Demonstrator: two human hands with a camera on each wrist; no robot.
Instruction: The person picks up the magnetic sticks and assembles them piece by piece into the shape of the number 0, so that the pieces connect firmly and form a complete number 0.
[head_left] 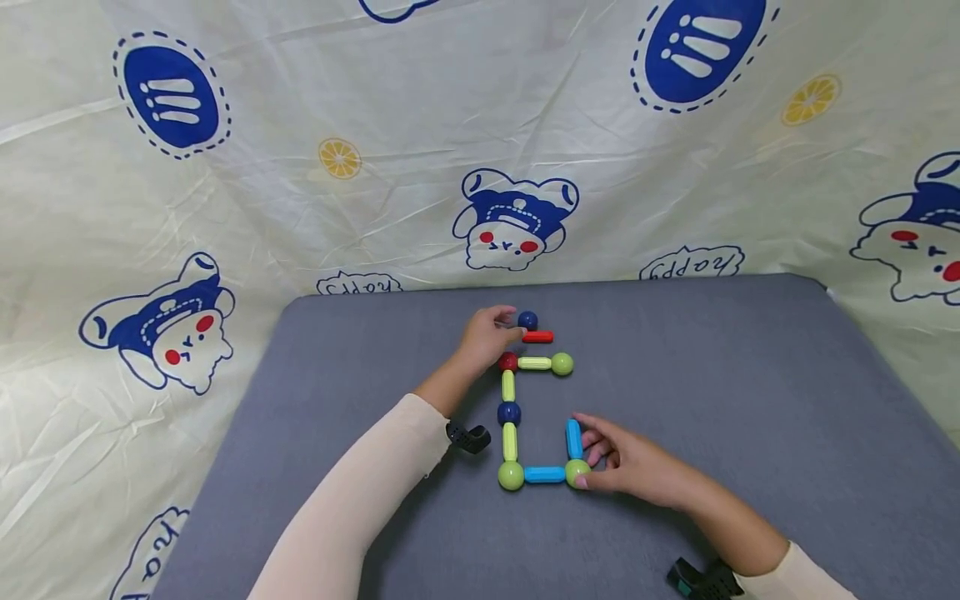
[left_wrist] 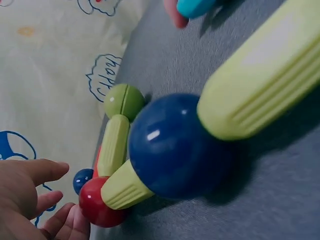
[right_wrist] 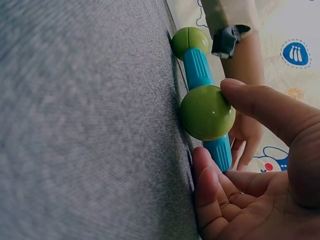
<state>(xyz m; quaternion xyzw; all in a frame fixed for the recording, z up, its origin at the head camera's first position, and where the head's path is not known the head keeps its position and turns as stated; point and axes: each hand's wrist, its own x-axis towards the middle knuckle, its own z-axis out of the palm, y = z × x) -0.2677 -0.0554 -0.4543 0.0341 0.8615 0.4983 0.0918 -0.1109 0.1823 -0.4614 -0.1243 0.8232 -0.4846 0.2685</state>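
A chain of magnetic building sticks and balls lies on the grey table. My left hand reaches to its far end, fingers spread, beside a loose navy ball and a red stick. Just below that hand is the red ball, joined to yellow-green sticks. My right hand holds the near right corner. Its thumb presses the green ball, while the index fingertip is at the far end of the upright-pointing blue stick. Another blue stick links this ball to a second green ball.
Midway along the chain's left side sits a navy ball. A green ball ends the far branch. The grey tabletop meets a printed white cloth at its back and sides.
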